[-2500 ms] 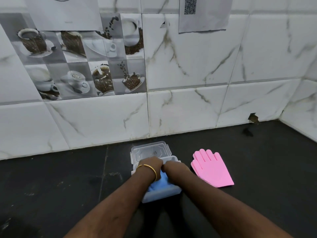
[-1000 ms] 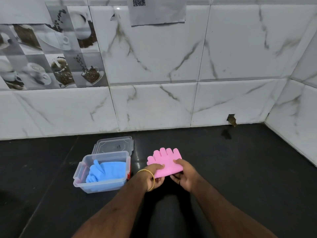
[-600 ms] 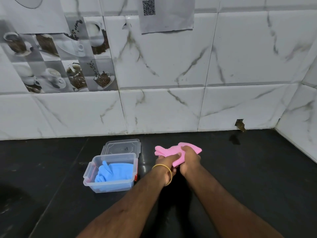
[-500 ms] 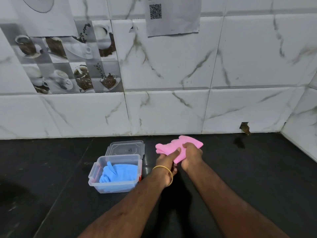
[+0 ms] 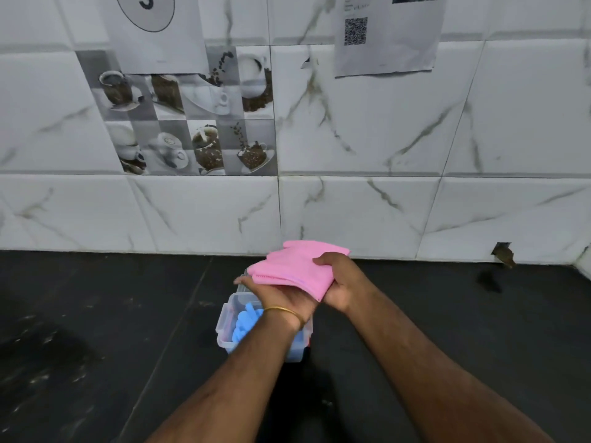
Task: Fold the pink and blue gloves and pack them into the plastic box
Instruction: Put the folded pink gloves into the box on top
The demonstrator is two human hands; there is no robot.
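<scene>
The folded pink glove [image 5: 295, 266] is held in the air at the lower centre of the frame, sandwiched between the two hands; the left hand [image 5: 281, 297] lies beneath it, palm up with the fingers stretched flat toward the left, and the right hand [image 5: 340, 282] is wrapped over its right end, thumb on top and fingers curled under. The plastic box [image 5: 225, 327] sits on the dark desk [image 5: 96, 330] directly below and slightly nearer the bottom of the frame than the glove, so the move ahead is judged to be a short drop downward and toward the viewer; the glove's long axis runs left to right, roughly across the box's opening, and the left hand is the nearer to the box, its wrist crossing over it. The blue glove [image 5: 244, 324] is already seen inside the box, its fingers pointing to the upper left.

Much of the box is covered by the left forearm; its right wall and far rim are hidden, and the lid cannot be made out behind the hands; whether the pink glove's fold is held square underneath cannot be told.
</scene>
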